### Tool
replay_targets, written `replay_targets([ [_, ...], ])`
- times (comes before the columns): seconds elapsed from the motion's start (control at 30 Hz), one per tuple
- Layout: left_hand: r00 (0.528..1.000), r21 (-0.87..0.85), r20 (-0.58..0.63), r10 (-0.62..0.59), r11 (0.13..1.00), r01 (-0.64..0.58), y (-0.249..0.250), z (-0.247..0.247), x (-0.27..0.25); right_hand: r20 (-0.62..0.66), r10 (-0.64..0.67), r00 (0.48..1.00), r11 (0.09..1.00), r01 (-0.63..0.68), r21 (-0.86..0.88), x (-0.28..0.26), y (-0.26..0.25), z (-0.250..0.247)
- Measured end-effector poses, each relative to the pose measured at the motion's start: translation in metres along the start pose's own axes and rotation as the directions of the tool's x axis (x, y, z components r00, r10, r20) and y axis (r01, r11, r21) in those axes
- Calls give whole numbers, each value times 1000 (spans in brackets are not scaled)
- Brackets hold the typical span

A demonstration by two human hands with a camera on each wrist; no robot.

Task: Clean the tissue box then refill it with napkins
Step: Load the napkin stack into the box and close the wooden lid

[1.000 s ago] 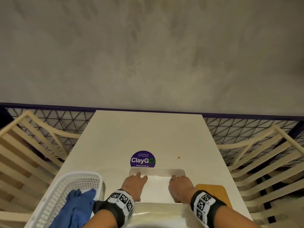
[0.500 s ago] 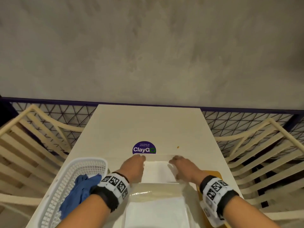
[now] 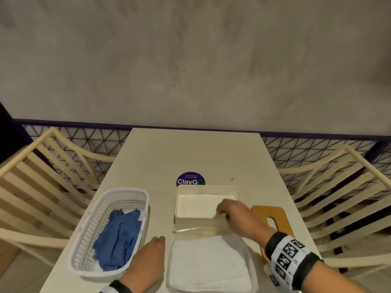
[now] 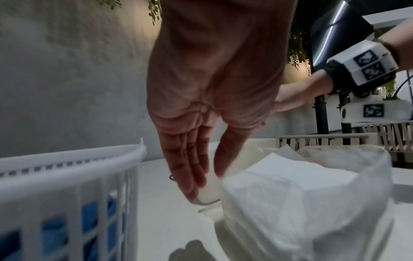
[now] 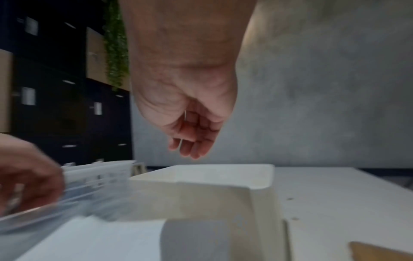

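Table, long cream rectangle, is carrying everything; the action is sitting at its near end. White perforated plastic basket holding a crumpled blue cloth is sitting along the near left edge. Clear plastic pack of white napkins is lying at the near edge, mouth facing away, its open film lapping the near rim of the open white rectangular tissue box. Box is sitting mid-table just behind the pack, a white napkin stack already showing inside. Brown wooden lid with a slot is lying flat near the right edge, just beside the box.

Right hand is hovering over the box's right part, fingers loosely curled, gripping nothing that I can see. Left hand is hanging between basket and pack, fingers straight and relaxed, empty.

Judging the step as refill in progress. To do it well:
- left hand pinning the pack film down
- right hand taking a squared stack, not loose sheets
- lowering it flat inside the walls, edges aligned
- pressing level before fitting the lid.
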State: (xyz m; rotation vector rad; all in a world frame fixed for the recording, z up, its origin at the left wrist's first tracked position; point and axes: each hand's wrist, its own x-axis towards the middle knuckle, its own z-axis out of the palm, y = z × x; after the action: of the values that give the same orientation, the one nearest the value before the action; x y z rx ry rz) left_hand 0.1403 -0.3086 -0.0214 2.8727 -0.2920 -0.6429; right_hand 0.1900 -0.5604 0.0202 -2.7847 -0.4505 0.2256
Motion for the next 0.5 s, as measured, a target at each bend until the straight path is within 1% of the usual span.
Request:
replay_targets([
  [0.03,998,43,55,-28,999,26,-3,8,0,86,-62,994,998,60,22,-2,-10,12],
  [0.07,994,64,94,-60,996,54,-6,14,1,208,-100,973,995,96,27,-5,-19,24],
  [0.1,989,39,121,-80,996,76,-6,19,1,335,-112,936,993,122,-8,-8,-27,36],
  [0.13,985,-35,153,-82,995,89,-8,24,3,428,-100,898,987,145,-74,-11,-32,46],
  [0.17,982,-140,178,-58,987,84,-7,27,3,469,-76,880,975,163,-148,-13,-36,54],
  [0.2,979,-242,200,-22,968,71,-7,29,4,467,-45,883,966,158,-206,-14,-39,60],
  [0.23,980,-322,197,20,946,45,-6,29,3,435,-18,900,960,137,-243,-15,-41,65],
  [0.27,982,-373,181,56,928,16,-6,29,3,392,4,920,959,108,-263,-16,-42,67],
  [0.33,978,-415,176,110,909,-27,-7,31,6,342,41,939,958,61,-281,-17,-39,71],
  [0.4,970,-439,191,150,897,-52,-7,33,9,350,83,933,962,16,-271,-17,-36,71],
  [0.5,960,-489,210,187,870,-62,-8,39,13,397,145,906,975,-64,-211,-18,-35,70],
])
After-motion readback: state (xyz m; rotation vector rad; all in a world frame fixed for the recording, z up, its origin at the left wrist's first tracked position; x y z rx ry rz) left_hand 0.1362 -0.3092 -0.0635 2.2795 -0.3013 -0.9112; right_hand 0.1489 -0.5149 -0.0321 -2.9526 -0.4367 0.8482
